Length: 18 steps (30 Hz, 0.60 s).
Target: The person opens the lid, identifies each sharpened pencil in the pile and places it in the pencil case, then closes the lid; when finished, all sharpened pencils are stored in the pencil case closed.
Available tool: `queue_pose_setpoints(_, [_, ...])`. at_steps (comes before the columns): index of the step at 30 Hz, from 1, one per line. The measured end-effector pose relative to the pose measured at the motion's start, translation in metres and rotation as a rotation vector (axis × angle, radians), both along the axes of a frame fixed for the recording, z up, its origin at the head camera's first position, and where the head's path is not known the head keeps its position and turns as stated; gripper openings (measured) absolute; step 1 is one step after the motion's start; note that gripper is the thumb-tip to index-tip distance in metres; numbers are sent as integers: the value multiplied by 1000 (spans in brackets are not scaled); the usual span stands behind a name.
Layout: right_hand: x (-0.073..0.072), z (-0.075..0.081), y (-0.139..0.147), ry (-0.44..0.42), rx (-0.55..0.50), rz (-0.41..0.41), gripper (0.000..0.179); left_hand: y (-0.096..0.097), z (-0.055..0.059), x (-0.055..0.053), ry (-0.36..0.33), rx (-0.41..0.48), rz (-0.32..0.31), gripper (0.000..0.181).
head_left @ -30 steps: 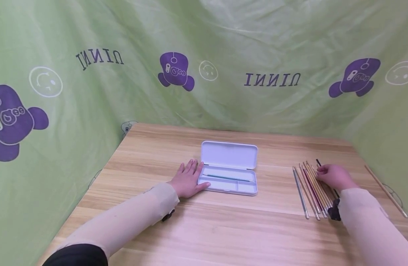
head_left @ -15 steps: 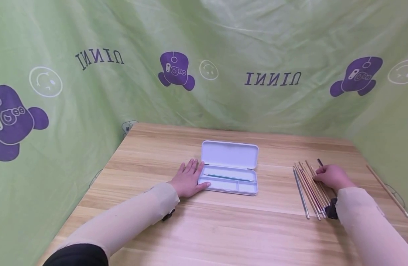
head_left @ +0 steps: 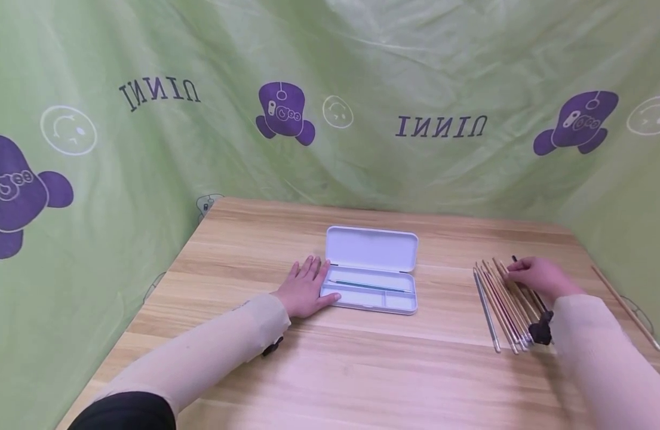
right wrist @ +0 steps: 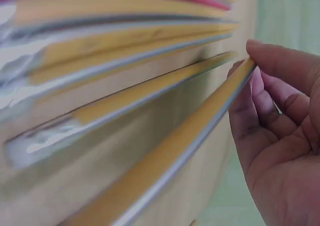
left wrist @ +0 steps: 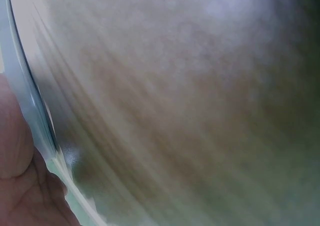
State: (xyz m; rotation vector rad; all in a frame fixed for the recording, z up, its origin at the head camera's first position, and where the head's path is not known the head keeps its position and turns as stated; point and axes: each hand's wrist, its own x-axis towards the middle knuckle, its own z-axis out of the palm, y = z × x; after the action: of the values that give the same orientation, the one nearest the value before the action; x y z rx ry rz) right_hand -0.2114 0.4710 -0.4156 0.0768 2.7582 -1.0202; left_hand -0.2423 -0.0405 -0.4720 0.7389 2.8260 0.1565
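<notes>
Between thumb and forefinger of the right grip (head_left: 540, 277), one pencil (right wrist: 181, 133) is pinched by the end farther from the wrist, the fingertips closed to the thickness of its shaft. Just left of that grip, the bunch (head_left: 508, 310) lies on the worktop (head_left: 362, 370); well left of it lies the case (head_left: 356, 298), its lid (head_left: 371, 248) tipped back, a teal pencil (head_left: 370, 286) in the long rear compartment. The left grip (head_left: 304, 291) rests spread at the case's left edge, fingers straight, clasping nothing, well placed to steady it. Picking well calls for a light, firm pinch and a lift clear of the neighbours before any turn, so that none is dragged; a hold nearer mid-shaft would probably swing less. The pinched pencil's long axis slants from the fingertips back toward the wrist, at an angle to the neighbouring shafts in the wrist view. Fingers hide whether the pinched end is the point, and the other end runs out of that view.
</notes>
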Motion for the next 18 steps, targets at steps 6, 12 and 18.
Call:
queue_pose_setpoints(6, [-13, 13, -21, 39, -120, 58, 44, 0, 6, 3, -2, -2, 4, 90])
queue_pose_setpoints(12, [-25, 29, -54, 54, -282, 95, 43, 0, 6, 3, 5, -9, 9, 90])
queue_pose_setpoints(18, [-37, 42, -87, 53, -359, 145, 41, 2, 7, 3, -1, -13, 11, 91])
